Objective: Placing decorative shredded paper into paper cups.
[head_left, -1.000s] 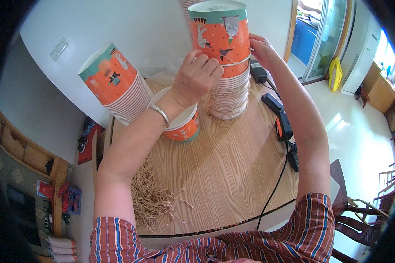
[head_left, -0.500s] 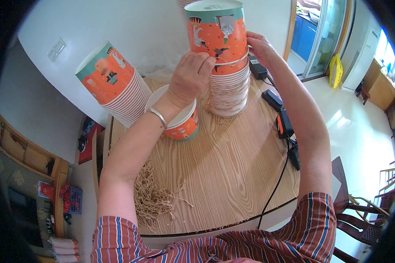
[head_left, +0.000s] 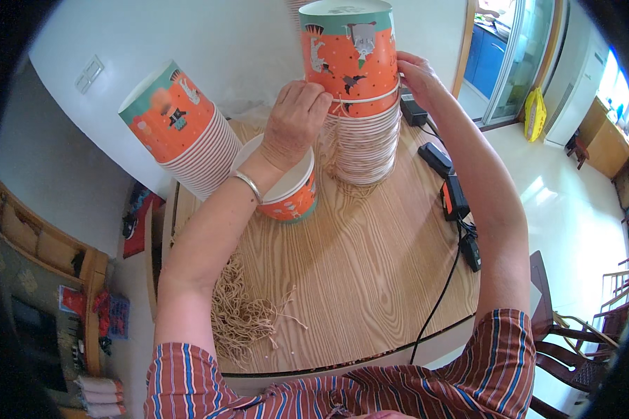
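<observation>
A tall stack of upturned orange and green paper buckets (head_left: 349, 59) stands at the table's far side, with many pale rims and loops of cord below the top ones. My left hand (head_left: 297, 117) is closed at the left of the top bucket's rim, its fingertips at a thin cord (head_left: 339, 106). On the rim's right side, my right hand (head_left: 421, 75) grips the top bucket; some of its fingers are hidden behind it. Under my left wrist a single bucket (head_left: 291, 206) stands mouth up. A second upturned stack (head_left: 178, 126) leans at the left.
A tangled heap of tan cords (head_left: 241, 314) lies at the table's near left. Black power adapters (head_left: 435, 159) and a cable (head_left: 437, 300) run along the right side of the wooden table (head_left: 356, 272). A dark chair (head_left: 566, 356) stands at the right.
My left hand has drawn slightly left from the top bucket's rim, showing cord between. The top bucket sits slightly further right in view. My right hand has stayed at the rim.
</observation>
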`<state>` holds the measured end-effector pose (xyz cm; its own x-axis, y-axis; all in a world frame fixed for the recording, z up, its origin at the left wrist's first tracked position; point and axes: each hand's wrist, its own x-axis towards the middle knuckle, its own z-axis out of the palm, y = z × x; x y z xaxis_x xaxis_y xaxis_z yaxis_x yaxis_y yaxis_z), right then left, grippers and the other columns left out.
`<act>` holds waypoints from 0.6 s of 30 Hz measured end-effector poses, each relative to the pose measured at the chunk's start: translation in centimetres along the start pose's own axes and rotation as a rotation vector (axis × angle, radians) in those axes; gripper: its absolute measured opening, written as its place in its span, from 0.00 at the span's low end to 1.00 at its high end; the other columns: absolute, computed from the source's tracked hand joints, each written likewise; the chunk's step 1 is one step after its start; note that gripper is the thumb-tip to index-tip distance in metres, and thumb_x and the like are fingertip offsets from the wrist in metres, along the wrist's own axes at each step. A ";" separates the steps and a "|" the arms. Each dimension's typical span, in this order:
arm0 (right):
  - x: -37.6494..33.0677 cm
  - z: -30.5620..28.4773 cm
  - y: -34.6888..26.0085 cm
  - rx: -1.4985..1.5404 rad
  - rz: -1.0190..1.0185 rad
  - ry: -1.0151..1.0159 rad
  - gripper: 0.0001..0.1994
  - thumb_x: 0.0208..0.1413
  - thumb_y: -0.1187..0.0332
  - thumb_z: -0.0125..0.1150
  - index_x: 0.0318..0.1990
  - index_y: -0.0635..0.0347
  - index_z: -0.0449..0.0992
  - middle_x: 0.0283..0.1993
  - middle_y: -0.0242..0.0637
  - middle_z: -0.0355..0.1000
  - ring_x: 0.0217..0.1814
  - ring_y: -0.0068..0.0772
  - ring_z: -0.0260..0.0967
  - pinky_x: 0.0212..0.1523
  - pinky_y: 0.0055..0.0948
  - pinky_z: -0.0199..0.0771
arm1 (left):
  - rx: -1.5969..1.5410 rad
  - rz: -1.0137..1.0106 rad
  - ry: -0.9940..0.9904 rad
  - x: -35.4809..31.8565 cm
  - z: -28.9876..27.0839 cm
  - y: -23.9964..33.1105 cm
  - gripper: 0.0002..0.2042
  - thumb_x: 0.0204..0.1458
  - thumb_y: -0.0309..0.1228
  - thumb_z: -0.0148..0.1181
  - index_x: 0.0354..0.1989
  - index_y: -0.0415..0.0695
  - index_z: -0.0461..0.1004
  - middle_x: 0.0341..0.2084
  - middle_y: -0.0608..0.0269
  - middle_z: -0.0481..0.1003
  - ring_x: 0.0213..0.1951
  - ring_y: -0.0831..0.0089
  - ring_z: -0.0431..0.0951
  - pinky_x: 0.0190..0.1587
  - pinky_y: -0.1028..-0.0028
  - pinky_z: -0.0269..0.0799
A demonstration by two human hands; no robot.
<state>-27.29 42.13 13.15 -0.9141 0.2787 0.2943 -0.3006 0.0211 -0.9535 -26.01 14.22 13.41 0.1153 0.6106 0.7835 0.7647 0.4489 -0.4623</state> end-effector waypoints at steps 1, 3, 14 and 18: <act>0.0 -0.2 0.2 -0.006 -0.020 -0.009 0.13 0.57 0.70 0.55 0.47 0.63 0.79 0.42 0.32 0.77 0.43 0.24 0.71 0.49 0.26 0.71 | -0.001 -0.004 -0.020 -0.1 -0.1 0.0 0.12 0.42 0.23 0.64 0.36 0.43 0.71 0.35 0.59 0.71 0.41 0.59 0.74 0.46 0.64 0.72; 0.1 -0.8 0.8 -0.015 -0.039 -0.018 0.13 0.57 0.70 0.55 0.47 0.63 0.80 0.42 0.32 0.77 0.42 0.23 0.71 0.49 0.26 0.71 | 0.001 0.012 -0.020 -0.2 0.0 0.0 0.10 0.42 0.24 0.62 0.34 0.41 0.71 0.34 0.59 0.71 0.39 0.60 0.74 0.45 0.64 0.72; 0.4 -1.8 2.1 -0.093 -0.037 -0.070 0.14 0.58 0.67 0.56 0.49 0.61 0.79 0.43 0.30 0.77 0.45 0.22 0.71 0.50 0.26 0.71 | -0.016 0.018 -0.071 -1.2 0.5 0.3 0.09 0.42 0.24 0.59 0.34 0.39 0.73 0.35 0.57 0.73 0.39 0.61 0.75 0.45 0.65 0.73; 0.1 -1.5 2.4 -0.043 -0.048 -0.052 0.12 0.58 0.69 0.56 0.46 0.62 0.81 0.41 0.30 0.78 0.42 0.22 0.70 0.45 0.24 0.70 | -0.015 0.007 -0.069 -1.5 0.4 0.5 0.08 0.43 0.24 0.59 0.34 0.41 0.72 0.34 0.58 0.74 0.39 0.61 0.76 0.44 0.65 0.74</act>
<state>-27.65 43.64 10.83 -0.9120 0.2265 0.3420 -0.3337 0.0749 -0.9397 -26.01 13.80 11.84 0.0770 0.6570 0.7499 0.7737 0.4350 -0.4606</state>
